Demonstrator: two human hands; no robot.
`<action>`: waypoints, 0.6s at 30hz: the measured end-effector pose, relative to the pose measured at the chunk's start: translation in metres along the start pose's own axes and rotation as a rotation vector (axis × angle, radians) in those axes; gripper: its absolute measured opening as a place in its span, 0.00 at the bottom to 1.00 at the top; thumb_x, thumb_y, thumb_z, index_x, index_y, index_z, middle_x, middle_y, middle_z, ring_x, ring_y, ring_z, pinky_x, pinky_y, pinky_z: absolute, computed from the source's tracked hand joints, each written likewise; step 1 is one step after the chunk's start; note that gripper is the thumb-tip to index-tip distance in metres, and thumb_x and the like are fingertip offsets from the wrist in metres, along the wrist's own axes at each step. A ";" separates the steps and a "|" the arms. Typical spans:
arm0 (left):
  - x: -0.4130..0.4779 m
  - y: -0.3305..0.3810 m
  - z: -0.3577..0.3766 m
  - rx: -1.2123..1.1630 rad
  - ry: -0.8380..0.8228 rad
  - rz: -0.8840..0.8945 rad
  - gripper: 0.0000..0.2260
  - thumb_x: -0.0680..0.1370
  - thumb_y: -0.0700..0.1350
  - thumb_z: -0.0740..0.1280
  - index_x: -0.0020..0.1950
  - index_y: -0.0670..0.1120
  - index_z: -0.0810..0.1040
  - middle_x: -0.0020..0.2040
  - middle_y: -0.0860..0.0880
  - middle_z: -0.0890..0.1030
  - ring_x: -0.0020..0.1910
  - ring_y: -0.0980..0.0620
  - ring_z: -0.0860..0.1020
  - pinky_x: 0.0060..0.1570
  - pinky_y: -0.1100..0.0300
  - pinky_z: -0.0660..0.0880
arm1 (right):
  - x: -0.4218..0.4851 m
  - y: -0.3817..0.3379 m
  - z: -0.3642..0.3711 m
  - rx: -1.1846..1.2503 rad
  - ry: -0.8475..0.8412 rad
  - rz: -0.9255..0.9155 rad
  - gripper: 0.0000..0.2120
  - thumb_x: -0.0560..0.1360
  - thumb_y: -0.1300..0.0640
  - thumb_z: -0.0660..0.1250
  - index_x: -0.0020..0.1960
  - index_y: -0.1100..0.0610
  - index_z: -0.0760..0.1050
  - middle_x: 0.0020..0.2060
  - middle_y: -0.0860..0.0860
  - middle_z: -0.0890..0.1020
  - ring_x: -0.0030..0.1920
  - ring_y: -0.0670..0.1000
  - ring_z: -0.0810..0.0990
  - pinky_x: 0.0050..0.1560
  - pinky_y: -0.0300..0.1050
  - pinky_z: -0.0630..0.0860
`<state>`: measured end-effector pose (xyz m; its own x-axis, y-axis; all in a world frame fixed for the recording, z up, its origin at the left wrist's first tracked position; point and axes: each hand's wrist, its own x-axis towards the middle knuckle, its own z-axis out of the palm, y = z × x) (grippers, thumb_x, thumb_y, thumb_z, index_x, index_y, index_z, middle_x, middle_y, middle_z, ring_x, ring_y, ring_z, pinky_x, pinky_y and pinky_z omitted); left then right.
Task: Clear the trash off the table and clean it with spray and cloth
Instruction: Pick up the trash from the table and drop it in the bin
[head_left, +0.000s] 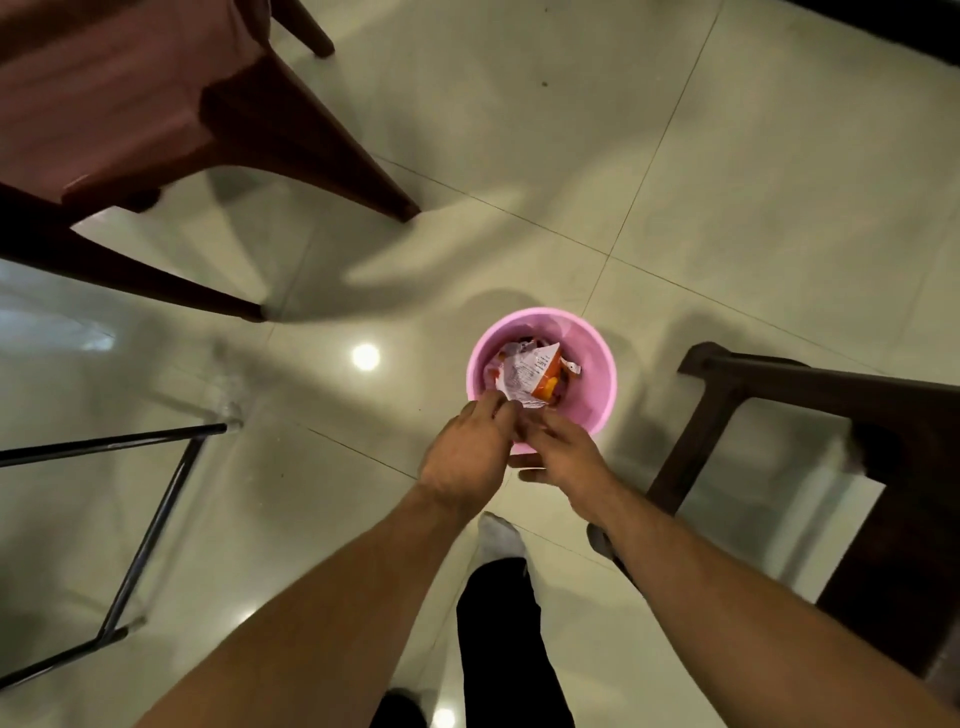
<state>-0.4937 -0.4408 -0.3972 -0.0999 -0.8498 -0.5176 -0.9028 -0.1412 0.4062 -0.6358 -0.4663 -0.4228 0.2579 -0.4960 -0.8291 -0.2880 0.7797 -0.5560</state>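
Observation:
A pink bin (597, 364) stands on the tiled floor and holds crumpled wrappers. A white and orange snack wrapper (530, 371) sits over the bin's mouth. My left hand (467, 452) is above the bin's near rim, its fingertips pinched on the wrapper's lower left corner. My right hand (563, 449) hovers just to the right of it over the near rim, fingers spread, with nothing in it. No spray bottle or cloth is in view.
A glass table corner with black metal legs (150, 525) is at the left. A maroon chair (130, 104) stands at upper left, and a dark wooden chair (810, 415) at the right. My socked foot (498, 538) is just behind the hands.

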 end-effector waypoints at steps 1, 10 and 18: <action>0.000 0.005 0.000 -0.022 -0.010 0.027 0.22 0.78 0.36 0.66 0.71 0.45 0.71 0.67 0.46 0.73 0.60 0.45 0.77 0.56 0.53 0.76 | -0.003 -0.003 0.004 0.069 -0.033 0.046 0.11 0.80 0.59 0.66 0.62 0.56 0.78 0.53 0.58 0.85 0.48 0.56 0.85 0.52 0.52 0.81; -0.023 0.015 -0.017 -0.023 -0.004 -0.051 0.30 0.79 0.44 0.67 0.79 0.46 0.60 0.79 0.43 0.60 0.70 0.43 0.71 0.67 0.49 0.72 | -0.010 -0.028 -0.003 -0.177 0.338 0.019 0.07 0.76 0.59 0.70 0.54 0.53 0.81 0.44 0.50 0.84 0.45 0.54 0.82 0.48 0.46 0.80; -0.132 0.016 -0.092 0.011 0.009 -0.150 0.26 0.82 0.47 0.63 0.78 0.44 0.60 0.79 0.44 0.58 0.74 0.42 0.66 0.73 0.50 0.65 | -0.111 -0.064 0.016 -0.569 0.348 0.066 0.11 0.81 0.60 0.61 0.60 0.62 0.78 0.55 0.60 0.82 0.54 0.61 0.79 0.53 0.49 0.74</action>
<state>-0.4565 -0.3779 -0.2530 0.0405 -0.8242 -0.5648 -0.9118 -0.2616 0.3164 -0.6317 -0.4550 -0.2947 -0.0622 -0.6229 -0.7798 -0.7588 0.5371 -0.3685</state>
